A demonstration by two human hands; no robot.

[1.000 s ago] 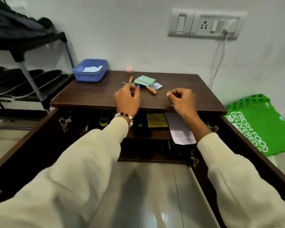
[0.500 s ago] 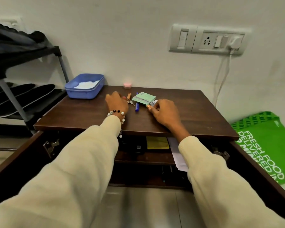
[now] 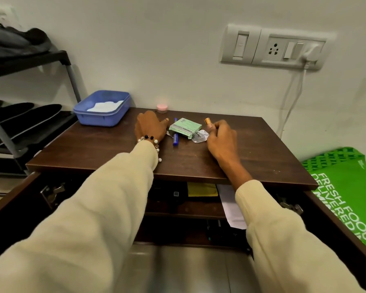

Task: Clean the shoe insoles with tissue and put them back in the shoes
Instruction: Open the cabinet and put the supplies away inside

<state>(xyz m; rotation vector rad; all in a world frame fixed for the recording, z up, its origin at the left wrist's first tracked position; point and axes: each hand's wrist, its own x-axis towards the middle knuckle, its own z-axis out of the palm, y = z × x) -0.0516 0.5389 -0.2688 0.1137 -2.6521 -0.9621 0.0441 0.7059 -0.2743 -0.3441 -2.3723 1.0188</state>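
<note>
Several dark insoles [image 3: 30, 115] lie on the middle shelf of a black shoe rack at the left. White tissue [image 3: 105, 106] sits in a blue tray [image 3: 97, 120] on the back left corner of the brown cabinet top [image 3: 93, 149]. My left hand [image 3: 150, 127] rests palm down on the top, its fingertips hidden, beside a small brown stick [image 3: 167, 119]. My right hand [image 3: 221, 138] pinches a small orange tube [image 3: 207, 121], holding it upright just right of a green box [image 3: 185, 126].
A blue pen [image 3: 175, 140], a foil blister [image 3: 200, 136] and a pink jar [image 3: 162, 107] lie near my hands. Both cabinet doors [image 3: 13, 208] stand open towards me. A green bag [image 3: 344, 187] lies at the right. Dark shoes [image 3: 15, 42] sit on the rack's top shelf.
Both hands reached further back onto the cabinet top. The right hand took the orange tube from beside the green box and stood it up. The left hand's brown stick now lies beside it.
</note>
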